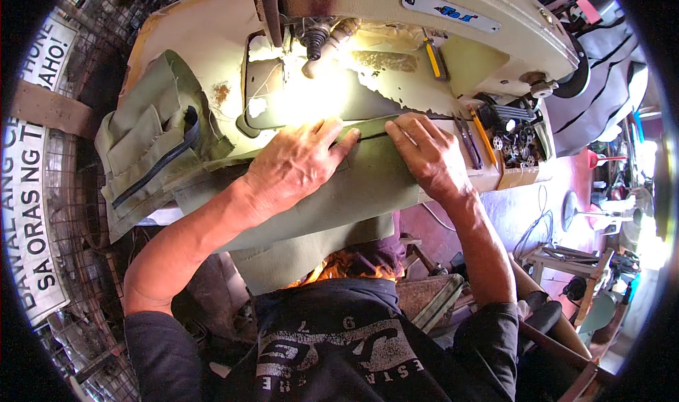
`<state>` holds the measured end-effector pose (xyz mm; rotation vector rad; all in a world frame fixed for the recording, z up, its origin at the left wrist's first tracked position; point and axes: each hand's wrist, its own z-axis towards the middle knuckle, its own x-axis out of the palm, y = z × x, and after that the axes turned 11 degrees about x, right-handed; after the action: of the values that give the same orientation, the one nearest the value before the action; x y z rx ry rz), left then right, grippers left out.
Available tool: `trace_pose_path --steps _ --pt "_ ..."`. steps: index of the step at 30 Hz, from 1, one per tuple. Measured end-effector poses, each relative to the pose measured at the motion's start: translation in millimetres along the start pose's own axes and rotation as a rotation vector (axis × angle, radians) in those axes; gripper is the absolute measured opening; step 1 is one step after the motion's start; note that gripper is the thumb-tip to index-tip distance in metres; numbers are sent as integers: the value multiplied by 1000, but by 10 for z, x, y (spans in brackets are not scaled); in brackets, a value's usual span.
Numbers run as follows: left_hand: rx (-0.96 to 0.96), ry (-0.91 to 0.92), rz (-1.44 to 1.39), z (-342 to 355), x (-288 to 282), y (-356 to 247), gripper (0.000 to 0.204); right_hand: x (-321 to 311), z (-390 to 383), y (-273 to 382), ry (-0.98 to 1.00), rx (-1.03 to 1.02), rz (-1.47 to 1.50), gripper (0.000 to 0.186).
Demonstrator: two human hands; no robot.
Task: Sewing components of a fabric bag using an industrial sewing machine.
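Note:
Olive-green fabric lies across the front edge of the sewing machine's table and hangs down toward my lap. My left hand presses on its upper edge, with thumb and fingers closed on the cloth. To the right, my right hand pinches the same edge between thumb and fingers. A narrow dark strip runs along the fabric between my hands; whether it is a zipper I cannot tell. Beyond them stands the cream sewing machine, its needle area lost in lamp glare. At left, the fabric bunches up around a dark zipper.
A yellow-and-black cutter lies under the machine's arm. Right of my right hand are scissors, a yellow pencil and a box of bobbins. A wire mesh wall with a white sign stands at left.

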<state>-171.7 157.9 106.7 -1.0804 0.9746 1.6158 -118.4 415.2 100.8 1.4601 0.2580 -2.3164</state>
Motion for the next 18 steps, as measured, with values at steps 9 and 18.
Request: trace_pose_path --steps 9,18 --pt "121 132 -351 227 -13 300 24 -81 -253 219 178 245 -14 54" --pt "589 -34 -276 543 237 606 13 454 -1551 1102 -106 1484 1260 67"
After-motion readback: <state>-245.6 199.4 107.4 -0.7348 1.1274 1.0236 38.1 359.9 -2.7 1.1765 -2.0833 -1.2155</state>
